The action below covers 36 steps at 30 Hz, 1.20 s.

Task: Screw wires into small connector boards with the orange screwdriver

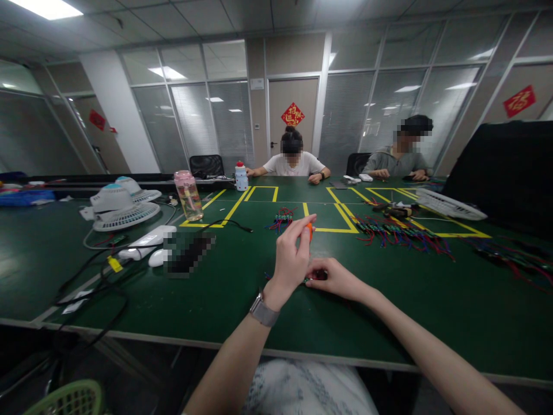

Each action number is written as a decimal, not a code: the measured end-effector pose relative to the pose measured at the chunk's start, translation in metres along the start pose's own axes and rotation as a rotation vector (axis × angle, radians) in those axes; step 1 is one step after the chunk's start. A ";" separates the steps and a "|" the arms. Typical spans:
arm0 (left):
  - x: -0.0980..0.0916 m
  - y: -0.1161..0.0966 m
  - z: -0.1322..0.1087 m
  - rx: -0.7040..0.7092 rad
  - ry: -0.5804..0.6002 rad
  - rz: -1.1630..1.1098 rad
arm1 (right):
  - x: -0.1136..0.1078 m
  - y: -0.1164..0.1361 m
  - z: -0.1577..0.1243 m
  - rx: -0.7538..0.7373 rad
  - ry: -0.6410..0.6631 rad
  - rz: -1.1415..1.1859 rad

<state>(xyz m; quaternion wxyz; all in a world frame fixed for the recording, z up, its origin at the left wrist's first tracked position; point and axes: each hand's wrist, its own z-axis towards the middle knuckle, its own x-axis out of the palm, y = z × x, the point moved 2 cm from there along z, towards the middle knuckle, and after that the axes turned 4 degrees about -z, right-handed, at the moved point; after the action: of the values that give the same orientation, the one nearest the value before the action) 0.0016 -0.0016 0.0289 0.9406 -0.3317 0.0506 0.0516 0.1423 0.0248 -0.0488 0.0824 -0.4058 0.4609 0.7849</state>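
My left hand (292, 248), with a watch (262, 310) on its wrist, is raised above the table with its fingers closed round an orange object (310, 230). Only a small part of that object shows past the fingers, so its kind is hidden. Just right of and below it, my right hand (332, 278) pinches a small green circuit board (308, 280) low over the tabletop. Red wiring shows by the fingers, and the left hand covers part of the board. Farther back lies a small group of wired circuit boards (283, 218).
Many wired boards (397, 231) lie in a row at right, near a keyboard (451, 204) and a dark monitor (510, 173). A pink-lidded bottle (189, 196), white fans (116, 207), a power strip (149, 241) and cables occupy the left. Two people sit across the green table (194, 311).
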 end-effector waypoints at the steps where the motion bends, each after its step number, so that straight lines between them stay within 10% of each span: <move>1: 0.000 0.000 0.000 0.001 -0.007 0.005 | 0.000 0.000 0.000 0.001 0.001 -0.001; 36: 0.000 0.001 -0.001 -0.023 -0.040 -0.018 | 0.000 -0.002 0.000 0.003 0.002 0.010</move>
<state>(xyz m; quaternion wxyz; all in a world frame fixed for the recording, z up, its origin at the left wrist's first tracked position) 0.0010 -0.0014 0.0272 0.9380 -0.3418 0.0284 0.0503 0.1430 0.0253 -0.0501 0.0785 -0.4041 0.4642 0.7843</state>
